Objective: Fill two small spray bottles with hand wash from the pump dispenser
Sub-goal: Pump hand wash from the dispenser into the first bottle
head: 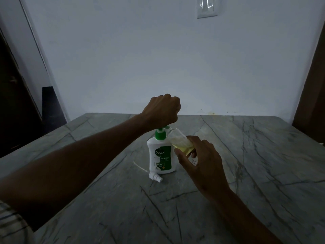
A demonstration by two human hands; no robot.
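Observation:
A white pump dispenser [161, 155] with a green collar and label stands on the marble table [246, 173]. My left hand [162, 110] sits on top of its pump head, fingers curled; the head itself is mostly hidden under the hand. My right hand [198, 161] holds a small clear spray bottle [179, 141] tilted with its open neck at the green nozzle; yellowish liquid lies in its lower part. A white spray cap [155, 176] with its thin dip tube lies on the table left of the dispenser. Something white with lettering [194, 162] peeks out behind my right hand.
A pale wall rises just behind the table's far edge, with a switch plate [207, 7] high up. Dark furniture [51, 106] stands at the left and a dark wooden panel [313, 85] at the right.

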